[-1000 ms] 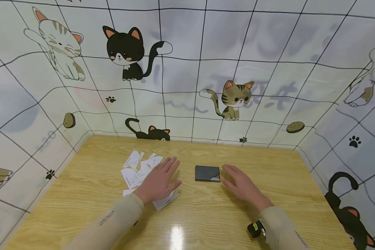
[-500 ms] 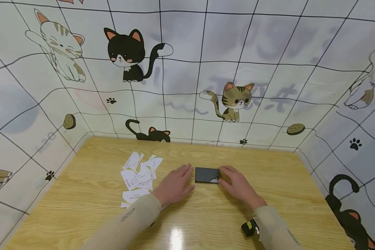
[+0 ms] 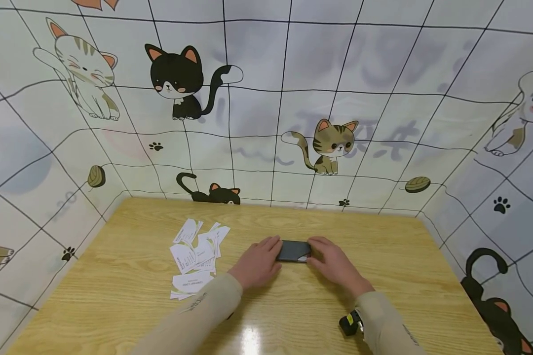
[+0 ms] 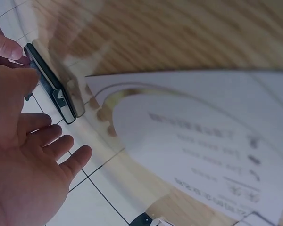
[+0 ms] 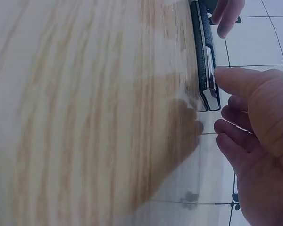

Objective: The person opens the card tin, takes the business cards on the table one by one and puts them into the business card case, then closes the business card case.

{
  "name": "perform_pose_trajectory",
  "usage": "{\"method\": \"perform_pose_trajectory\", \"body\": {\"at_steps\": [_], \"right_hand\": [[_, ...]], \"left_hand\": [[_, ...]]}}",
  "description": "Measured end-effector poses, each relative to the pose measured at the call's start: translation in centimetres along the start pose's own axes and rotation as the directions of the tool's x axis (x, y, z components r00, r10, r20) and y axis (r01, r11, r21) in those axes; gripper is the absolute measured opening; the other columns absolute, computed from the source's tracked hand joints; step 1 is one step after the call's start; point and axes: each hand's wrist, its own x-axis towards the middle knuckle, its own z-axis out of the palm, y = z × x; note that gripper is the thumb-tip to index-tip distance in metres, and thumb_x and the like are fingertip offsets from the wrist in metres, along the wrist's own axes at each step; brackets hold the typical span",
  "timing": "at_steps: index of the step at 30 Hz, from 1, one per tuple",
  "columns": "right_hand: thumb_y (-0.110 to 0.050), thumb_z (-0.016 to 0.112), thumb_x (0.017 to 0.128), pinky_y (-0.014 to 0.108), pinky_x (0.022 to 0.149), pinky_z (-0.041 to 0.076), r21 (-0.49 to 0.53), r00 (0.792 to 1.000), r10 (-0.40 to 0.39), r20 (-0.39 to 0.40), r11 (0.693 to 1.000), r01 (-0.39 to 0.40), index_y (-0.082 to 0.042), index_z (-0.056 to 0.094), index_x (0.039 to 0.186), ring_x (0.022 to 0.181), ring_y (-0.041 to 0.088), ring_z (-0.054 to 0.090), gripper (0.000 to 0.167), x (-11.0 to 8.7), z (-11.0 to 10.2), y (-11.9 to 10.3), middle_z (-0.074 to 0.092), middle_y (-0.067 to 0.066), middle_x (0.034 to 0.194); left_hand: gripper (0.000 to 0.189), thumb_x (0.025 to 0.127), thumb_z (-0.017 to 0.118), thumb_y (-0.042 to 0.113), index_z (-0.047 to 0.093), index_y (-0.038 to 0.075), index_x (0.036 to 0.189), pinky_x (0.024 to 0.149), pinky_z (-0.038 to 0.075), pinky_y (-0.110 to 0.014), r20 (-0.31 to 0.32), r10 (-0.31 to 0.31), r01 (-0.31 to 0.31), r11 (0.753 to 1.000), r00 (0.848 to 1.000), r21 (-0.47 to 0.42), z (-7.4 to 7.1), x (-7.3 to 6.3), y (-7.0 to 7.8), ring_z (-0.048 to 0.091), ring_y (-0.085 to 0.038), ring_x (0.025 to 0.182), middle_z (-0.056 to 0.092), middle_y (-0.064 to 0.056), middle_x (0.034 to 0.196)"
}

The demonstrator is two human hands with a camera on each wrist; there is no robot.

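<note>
A dark grey card case (image 3: 293, 251) lies flat on the table, with a pale corner showing at its cut-away right end. Its edge, with a thin light layer inside, shows in the right wrist view. My left hand (image 3: 258, 261) is at the case's left end, fingers relaxed. My right hand (image 3: 335, 261) is at the right end, its thumb (image 5: 238, 81) against the case and the other fingers loosely bent beside it. Neither hand visibly grips it. Scattered white business cards (image 3: 191, 281) lie left of my left hand; one card (image 4: 212, 136) looms large in the left wrist view.
The wooden table (image 3: 382, 241) meets a white cloth wall (image 3: 257, 113) printed with cats and grid lines at the back and sides. A small black device (image 3: 349, 323) with a yellow label sits by my right wrist.
My left hand has moved right, from over the business cards to the case's left end. My right hand has moved slightly left to the case's right end. The case has hardly moved.
</note>
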Motion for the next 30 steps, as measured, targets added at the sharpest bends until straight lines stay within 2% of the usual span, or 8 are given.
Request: {"method": "perform_pose_trajectory", "body": {"at_steps": [9, 16, 30], "right_hand": [[-0.013, 0.072, 0.097, 0.056, 0.106, 0.046, -0.021, 0.999, 0.026, 0.031, 0.999, -0.025, 0.006, 0.061, 0.138, 0.131, 0.042, 0.055, 0.046, 0.1, 0.0, 0.0, 0.058, 0.02, 0.141], [-0.014, 0.074, 0.096, 0.054, 0.106, 0.047, -0.041, 0.999, 0.028, 0.03, 0.999, -0.027, 0.005, 0.063, 0.136, 0.13, 0.039, 0.056, 0.046, 0.3, 0.0, -0.1, 0.059, 0.018, 0.139], [-0.015, 0.075, 0.095, 0.054, 0.106, 0.047, -0.026, 0.999, 0.037, 0.031, 0.999, -0.036, 0.003, 0.063, 0.136, 0.13, 0.039, 0.056, 0.046, 0.4, -0.1, -0.2, 0.059, 0.018, 0.138]], "left_hand": [[0.053, 0.104, 0.06, 0.027, 0.049, 0.004, 0.151, 0.108, 0.047, -0.044, -0.021, 0.017, -0.016, 0.998, 1.0, 0.054, 0.0, 0.8, 0.0, 0.05, -0.026, 0.14, 0.051, -0.01, 0.154], [0.045, 0.101, 0.068, 0.027, 0.058, 0.008, 0.141, 0.105, 0.049, -0.04, -0.063, 0.043, -0.035, 0.993, 0.997, 0.116, 0.1, 1.5, -0.2, 0.057, -0.022, 0.131, 0.061, -0.006, 0.141], [0.036, 0.099, 0.07, 0.024, 0.065, 0.009, 0.131, 0.103, 0.05, -0.036, -0.093, 0.077, -0.056, 0.977, 0.993, 0.206, 0.3, 1.9, 0.0, 0.062, -0.019, 0.125, 0.065, -0.004, 0.133]]}}
